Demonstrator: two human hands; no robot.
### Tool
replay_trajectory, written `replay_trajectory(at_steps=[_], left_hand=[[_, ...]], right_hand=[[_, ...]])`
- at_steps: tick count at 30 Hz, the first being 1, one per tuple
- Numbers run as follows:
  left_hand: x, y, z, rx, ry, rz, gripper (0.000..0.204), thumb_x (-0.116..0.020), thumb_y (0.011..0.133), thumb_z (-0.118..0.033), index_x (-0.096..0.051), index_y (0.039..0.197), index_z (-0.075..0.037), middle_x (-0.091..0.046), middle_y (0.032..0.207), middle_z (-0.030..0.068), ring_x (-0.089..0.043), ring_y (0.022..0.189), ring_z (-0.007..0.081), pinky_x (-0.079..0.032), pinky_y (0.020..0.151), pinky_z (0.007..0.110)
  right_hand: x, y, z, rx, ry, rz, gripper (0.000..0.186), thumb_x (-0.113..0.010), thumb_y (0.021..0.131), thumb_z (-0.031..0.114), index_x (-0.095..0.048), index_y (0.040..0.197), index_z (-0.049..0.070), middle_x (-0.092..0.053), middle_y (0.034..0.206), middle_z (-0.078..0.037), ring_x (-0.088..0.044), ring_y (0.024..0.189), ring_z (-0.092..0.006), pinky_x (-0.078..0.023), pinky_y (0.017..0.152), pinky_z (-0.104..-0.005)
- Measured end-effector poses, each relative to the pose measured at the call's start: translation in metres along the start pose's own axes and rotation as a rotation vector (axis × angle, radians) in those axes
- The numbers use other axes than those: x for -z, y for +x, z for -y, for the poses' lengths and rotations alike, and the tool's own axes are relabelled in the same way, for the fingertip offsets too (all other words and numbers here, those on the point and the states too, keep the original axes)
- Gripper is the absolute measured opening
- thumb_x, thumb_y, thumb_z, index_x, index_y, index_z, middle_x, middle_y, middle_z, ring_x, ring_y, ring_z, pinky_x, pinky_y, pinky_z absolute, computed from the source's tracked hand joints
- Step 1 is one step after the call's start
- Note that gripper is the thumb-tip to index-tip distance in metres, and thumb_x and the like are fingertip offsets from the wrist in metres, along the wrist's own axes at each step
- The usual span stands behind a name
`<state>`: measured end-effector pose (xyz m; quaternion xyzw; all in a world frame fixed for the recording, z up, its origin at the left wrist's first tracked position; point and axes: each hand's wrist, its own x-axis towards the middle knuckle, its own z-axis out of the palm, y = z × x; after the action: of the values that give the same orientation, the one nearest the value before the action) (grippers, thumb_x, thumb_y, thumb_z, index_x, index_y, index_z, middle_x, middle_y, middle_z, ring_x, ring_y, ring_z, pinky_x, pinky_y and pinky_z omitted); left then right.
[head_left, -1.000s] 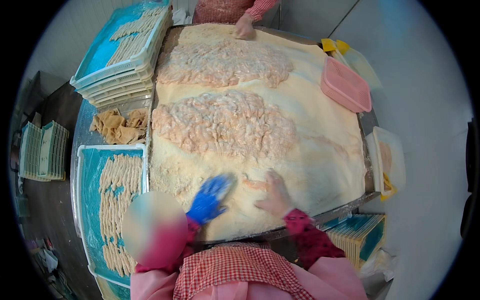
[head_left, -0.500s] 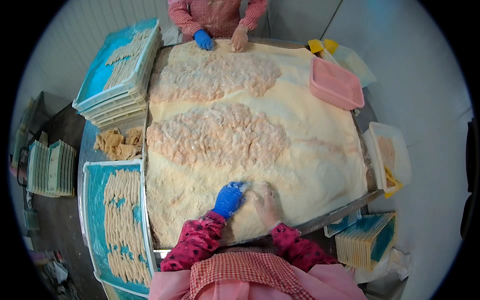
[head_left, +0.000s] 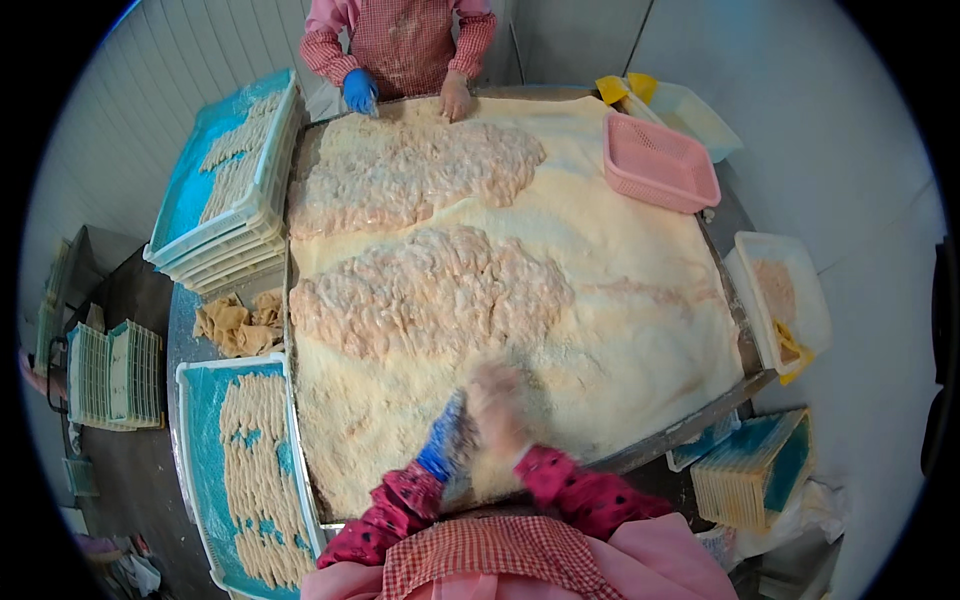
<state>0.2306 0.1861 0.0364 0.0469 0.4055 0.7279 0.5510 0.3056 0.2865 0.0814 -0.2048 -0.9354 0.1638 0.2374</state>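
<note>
My left hand (head_left: 446, 440), in a blue glove dusted with crumbs, is low over the pale crumb layer (head_left: 620, 400) that covers the table. Close against it is my right hand (head_left: 497, 405) in a clear glove, smeared by motion. Whether anything lies between the hands cannot be made out. Just beyond them spreads a heap of raw pinkish meat strips (head_left: 430, 290) on the crumbs. To the left, a white tray lined with blue film (head_left: 203, 420) bears rows of crumb-coated strips (head_left: 258, 460).
Across the table a co-worker's gloved hands (head_left: 455, 97) work by a second meat heap (head_left: 410, 175). Stacked trays (head_left: 225, 240) and a crumpled brown cloth (head_left: 240, 325) stand left. At right are a pink basket (head_left: 660, 165), a white tub (head_left: 815, 300) and, lower down, more trays (head_left: 750, 475).
My hands have come nearer to each other; the right has moved left and up beside the left, which has drawn back toward me. The whole view has shifted slightly.
</note>
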Motion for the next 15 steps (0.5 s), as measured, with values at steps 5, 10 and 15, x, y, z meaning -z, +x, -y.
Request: replay_trajectory(at_steps=[5,10,15], left_hand=[[-0.029,-0.023,-0.024,0.063,-0.28,-0.007,0.046,-0.034,0.095,-0.033,-0.034,0.132,-0.006,-0.042,0.13,0.0105,-0.043,0.115,0.0222,-0.031,0.1,0.034],[0.065,0.009,0.01,-0.356,-0.495,0.107,0.051,-0.034,0.093,-0.041,-0.034,0.131,-0.007,-0.044,0.127,0.0095,-0.045,0.112,0.0208,-0.037,0.093,0.034],[0.061,-0.034,-0.094,-0.203,-0.727,-0.363,0.038,-0.033,0.093,-0.041,-0.047,0.111,-0.01,-0.054,0.1,0.0052,-0.051,0.088,0.0157,-0.043,0.075,0.031]], right_hand=[[0.012,0.026,0.017,-0.095,0.286,0.096,0.051,-0.029,0.091,0.039,-0.042,0.128,0.006,-0.037,0.134,-0.017,-0.028,0.127,-0.0347,-0.009,0.105,-0.051],[-0.024,0.059,0.056,0.108,0.896,0.169,0.059,-0.046,0.087,0.03,-0.027,0.135,0.0,-0.033,0.135,-0.021,-0.025,0.129,-0.0322,-0.017,0.107,-0.0373],[-0.053,0.169,-0.04,-0.142,-0.014,0.0,0.037,-0.054,0.079,0.014,-0.048,0.114,0.003,-0.056,0.097,-0.02,-0.052,0.091,-0.0369,-0.04,0.08,-0.0444]])
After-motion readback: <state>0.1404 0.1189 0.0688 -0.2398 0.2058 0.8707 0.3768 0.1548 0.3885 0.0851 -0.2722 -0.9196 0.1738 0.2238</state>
